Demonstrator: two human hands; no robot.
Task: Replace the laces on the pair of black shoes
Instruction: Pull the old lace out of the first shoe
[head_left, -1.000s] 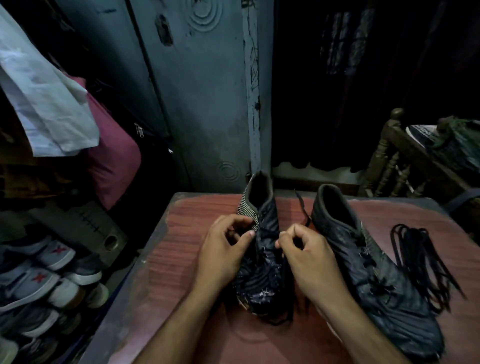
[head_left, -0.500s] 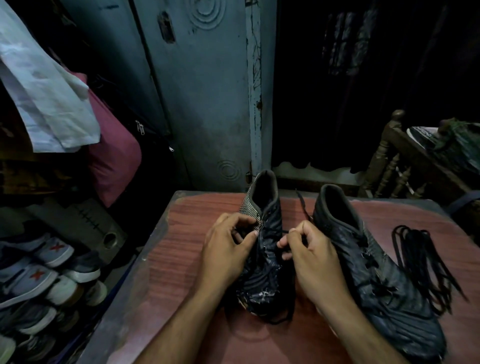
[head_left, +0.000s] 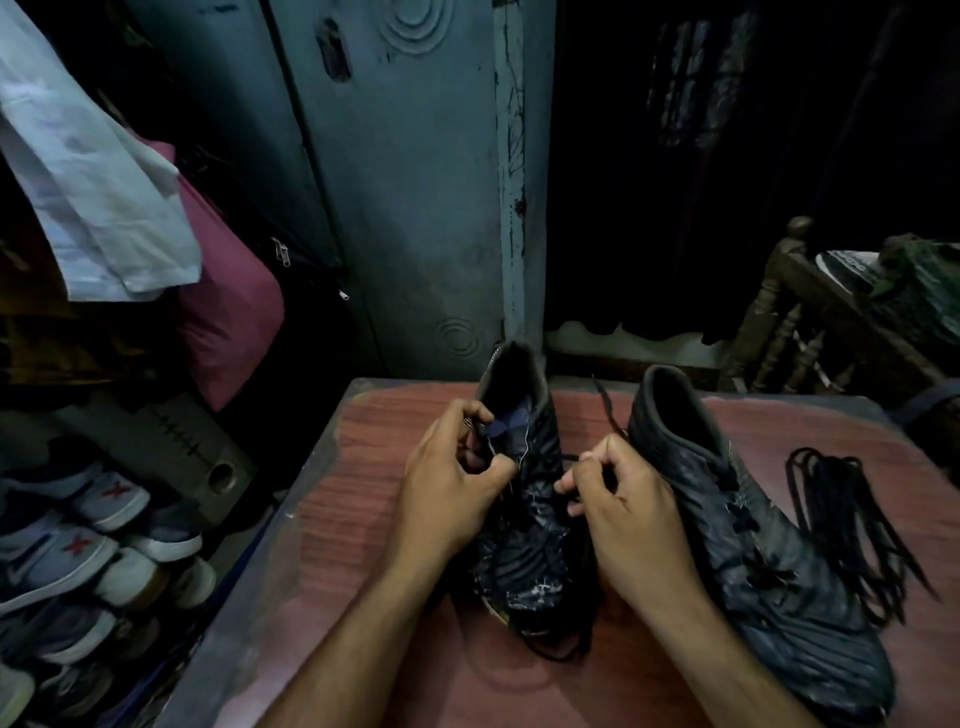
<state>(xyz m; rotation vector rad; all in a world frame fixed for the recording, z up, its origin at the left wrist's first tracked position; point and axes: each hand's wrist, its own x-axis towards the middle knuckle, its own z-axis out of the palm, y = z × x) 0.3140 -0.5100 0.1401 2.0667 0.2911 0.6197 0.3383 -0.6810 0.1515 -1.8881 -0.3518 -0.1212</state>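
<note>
The desk (head_left: 363, 545) carries both black shoes, heels pointing to 12 o'clock, probably so the eyelets face the person. The right shoe (head_left: 769, 561) lies at 3 o'clock of the left shoe (head_left: 524, 545), spare laces (head_left: 852, 525) beyond it. The desk's left edge is close; free room lies at 6 o'clock. The left hand (head_left: 447, 499) pinches the collar open; the right hand (head_left: 623, 514) pinches a lace (head_left: 566, 458).
</note>
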